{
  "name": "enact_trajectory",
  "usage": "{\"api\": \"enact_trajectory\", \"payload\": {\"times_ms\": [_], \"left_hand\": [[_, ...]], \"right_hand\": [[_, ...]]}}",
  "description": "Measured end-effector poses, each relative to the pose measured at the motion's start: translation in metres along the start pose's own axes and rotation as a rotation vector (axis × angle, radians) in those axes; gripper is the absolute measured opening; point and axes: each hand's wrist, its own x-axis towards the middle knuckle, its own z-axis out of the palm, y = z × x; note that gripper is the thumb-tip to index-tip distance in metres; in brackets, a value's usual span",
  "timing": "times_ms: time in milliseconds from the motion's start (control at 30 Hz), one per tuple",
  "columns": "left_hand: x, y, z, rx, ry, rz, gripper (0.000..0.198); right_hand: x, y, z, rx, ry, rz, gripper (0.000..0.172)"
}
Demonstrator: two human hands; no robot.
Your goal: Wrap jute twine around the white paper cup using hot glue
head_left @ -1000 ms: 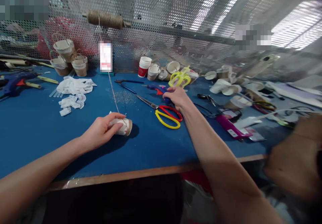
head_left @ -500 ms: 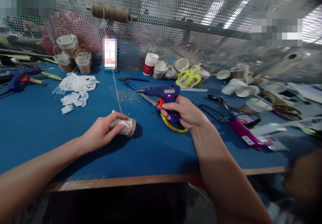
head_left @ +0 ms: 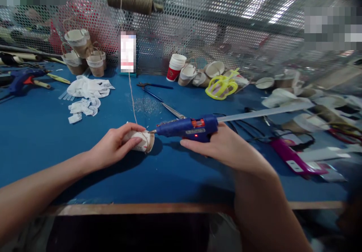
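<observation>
Paper cup (head_left: 146, 143) lies on its side at the near middle of the worktop (head_left: 175, 186), its twine-bound brown end facing right. The left hand (head_left: 120, 142) pinches its body, thumb on the near side, fingers curled over the top; the forearm reaches in low from the near left. A thin strand of twine (head_left: 132, 99) runs from the cup toward the far side, where a spool (head_left: 130, 0) hangs by the perforated metal screen (head_left: 195, 29).

The right hand (head_left: 223, 142) is wrapped around the grip of a blue glue gun (head_left: 183, 128), thumb pointing left beneath the barrel, other fingers mostly hidden. Its wrist is bent, the forearm rising from the near right. The nozzle points left, right at the cup's upper edge; whether it touches cannot be told. A clear glue stick (head_left: 263, 114) juts from the back.

At far left stand twine-handled cups (head_left: 75, 57), one perched on the others, white inside; their depths are hard to see. Far middle, red-and-white cups (head_left: 175, 68) stand nested in a stack, with handled cups (head_left: 188, 74) leaning and lying to the right, beside a yellow looped bundle (head_left: 222, 87). Farther right, more pale cups (head_left: 283, 95) lie jumbled, contents unclear.
</observation>
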Motion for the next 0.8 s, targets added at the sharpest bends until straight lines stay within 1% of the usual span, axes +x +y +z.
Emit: {"api": "enact_trajectory", "payload": {"times_ms": [100, 200, 300, 400, 567, 800], "left_hand": [[0.0009, 0.0013, -0.0001, -0.023, 0.017, -0.023, 0.029], [0.0021, 0.0025, -0.0002, -0.029, 0.035, -0.039, 0.029], [0.0027, 0.0023, 0.0000, -0.027, 0.038, -0.041, 0.029], [0.0025, 0.0009, 0.0003, -0.023, 0.048, -0.035, 0.029], [0.0023, 0.0011, 0.0002, -0.020, 0.041, -0.043, 0.030], [0.0025, 0.0039, -0.0007, 0.004, 0.039, -0.049, 0.030]], "right_hand": [[-0.0022, -0.0003, 0.0039, 0.033, -0.038, -0.045, 0.008], [-0.0035, -0.0003, 0.0059, -0.014, -0.043, -0.084, 0.003], [-0.0036, 0.0007, 0.0059, -0.073, -0.027, -0.131, 0.003], [-0.0041, 0.0017, 0.0055, -0.102, -0.020, -0.149, 0.005], [-0.0057, 0.0002, 0.0060, -0.113, -0.011, -0.144, 0.011], [-0.0041, 0.0016, 0.0067, -0.157, -0.010, -0.127, 0.009]]}}
